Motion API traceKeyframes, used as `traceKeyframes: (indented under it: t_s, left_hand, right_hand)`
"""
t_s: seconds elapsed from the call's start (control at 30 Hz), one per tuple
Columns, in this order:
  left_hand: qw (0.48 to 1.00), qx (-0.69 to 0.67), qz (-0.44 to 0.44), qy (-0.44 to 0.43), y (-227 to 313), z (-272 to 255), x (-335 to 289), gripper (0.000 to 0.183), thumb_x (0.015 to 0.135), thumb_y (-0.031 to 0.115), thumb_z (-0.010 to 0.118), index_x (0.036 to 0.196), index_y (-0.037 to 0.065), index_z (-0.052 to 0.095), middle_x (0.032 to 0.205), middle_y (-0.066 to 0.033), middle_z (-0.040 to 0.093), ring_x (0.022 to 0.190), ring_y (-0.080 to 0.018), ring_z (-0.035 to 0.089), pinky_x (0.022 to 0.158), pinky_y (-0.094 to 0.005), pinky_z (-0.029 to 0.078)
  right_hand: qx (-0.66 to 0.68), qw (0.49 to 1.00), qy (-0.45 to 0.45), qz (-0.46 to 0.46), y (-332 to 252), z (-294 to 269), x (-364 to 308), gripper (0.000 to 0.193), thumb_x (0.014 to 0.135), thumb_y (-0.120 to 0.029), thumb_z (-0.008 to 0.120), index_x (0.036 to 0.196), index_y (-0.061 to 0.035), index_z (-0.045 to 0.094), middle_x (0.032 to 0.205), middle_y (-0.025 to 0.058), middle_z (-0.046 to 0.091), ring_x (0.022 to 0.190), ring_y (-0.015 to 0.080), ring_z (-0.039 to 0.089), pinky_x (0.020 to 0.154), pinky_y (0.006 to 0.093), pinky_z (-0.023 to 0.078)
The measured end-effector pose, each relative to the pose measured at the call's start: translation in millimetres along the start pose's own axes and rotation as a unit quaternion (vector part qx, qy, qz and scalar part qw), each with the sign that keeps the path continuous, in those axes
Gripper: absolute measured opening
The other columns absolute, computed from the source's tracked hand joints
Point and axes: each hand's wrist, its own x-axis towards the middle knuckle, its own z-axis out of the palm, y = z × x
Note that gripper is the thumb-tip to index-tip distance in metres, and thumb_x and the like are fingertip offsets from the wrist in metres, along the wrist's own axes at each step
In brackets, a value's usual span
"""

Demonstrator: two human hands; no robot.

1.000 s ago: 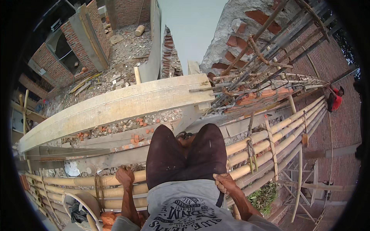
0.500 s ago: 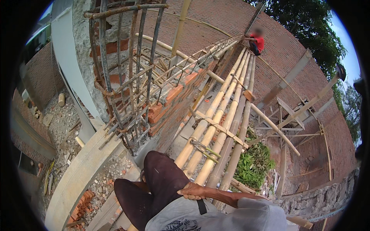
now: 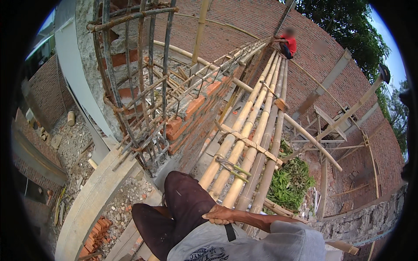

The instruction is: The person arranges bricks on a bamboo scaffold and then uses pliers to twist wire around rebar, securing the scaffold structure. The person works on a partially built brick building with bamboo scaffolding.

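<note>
- Right hand (image 3: 220, 214) lies palm down on the right thigh, fingers curled loosely over it; it holds nothing
- Right forearm runs in from the lower right, elbow bent, wrist nearly straight
- Left hand and arm are out of view

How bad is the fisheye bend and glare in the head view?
Head view: strong bend, bamboo poles curve toward a black vignette rim; even daylight, no glare, soft shadows; right hand sharp on the thigh; distant person in red blurred; left hand unseen.
</note>
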Motion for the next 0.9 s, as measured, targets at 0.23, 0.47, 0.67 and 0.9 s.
traceKeyframes:
  t_s: [0.23,0.47,0.67,0.9]
  left_hand:
    - [0.999,-0.019,0.032,0.037,-12.8,11.9,-2.9,0.021,0.090,0.022,0.061,0.078,0.005,0.062,0.072,-0.0138,0.060,0.064,-0.0281,0.057,0.057,-0.0394,0.045]
    - [0.996,-0.023,0.051,0.071,-7.1,6.4,1.1,0.022,0.088,0.022,0.064,0.081,0.001,0.061,0.074,-0.0178,0.060,0.070,-0.0338,0.057,0.063,-0.0431,0.045]
    - [0.986,-0.087,-0.143,-0.028,42.2,-57.6,5.5,0.031,0.083,0.024,0.071,0.084,-0.006,0.061,0.079,-0.0258,0.061,0.082,-0.0471,0.060,0.076,-0.0526,0.044]
    - [0.974,-0.104,-0.185,-0.081,74.7,-102.3,22.9,0.025,0.082,0.019,0.071,0.080,-0.005,0.067,0.076,-0.0257,0.066,0.078,-0.0449,0.063,0.074,-0.0498,0.047]
  right_hand:
    - [-0.007,1.000,-0.004,-0.011,-3.3,0.1,-2.9,0.049,0.091,-0.050,0.067,0.068,-0.0085,0.059,0.048,-0.0019,0.047,0.033,0.0074,0.038,0.029,0.0245,0.029]
    - [0.006,1.000,-0.001,-0.003,-4.8,1.8,-2.4,0.051,0.091,-0.051,0.068,0.066,-0.0082,0.058,0.047,-0.0018,0.045,0.032,0.0077,0.037,0.028,0.0243,0.028]
    - [0.032,0.999,-0.023,-0.009,-0.5,-0.1,-0.8,0.050,0.091,-0.050,0.068,0.065,-0.0086,0.057,0.045,-0.0020,0.044,0.031,0.0072,0.037,0.028,0.0239,0.026]
    - [0.019,1.000,0.007,0.018,-0.2,0.7,4.2,0.048,0.095,-0.044,0.066,0.065,-0.0076,0.056,0.043,-0.0016,0.043,0.030,0.0069,0.035,0.026,0.0239,0.025]
